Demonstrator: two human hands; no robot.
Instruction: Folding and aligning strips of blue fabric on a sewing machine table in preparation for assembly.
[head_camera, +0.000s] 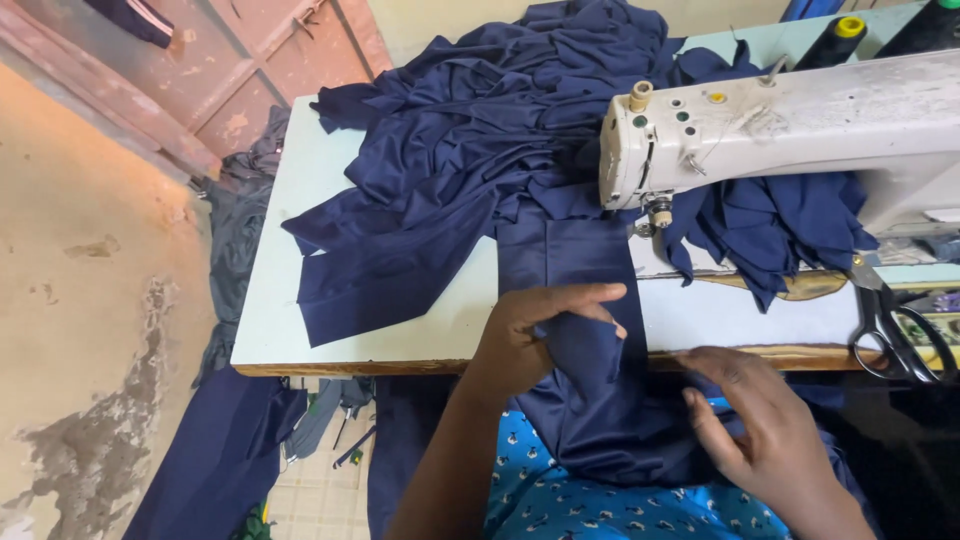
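Covering the pale sewing table (300, 300), navy fabric (470, 150), left-hand fingers (560, 300) pinching it, right-hand fingers (715, 400) flat, released.

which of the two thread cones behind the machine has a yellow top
The left thread cone, nearer the navy cloth pile; the other cone at the right edge has a green top.

Bare forearms, no sleeves; a bright blue garment (600, 505) with small white-and-dark print.
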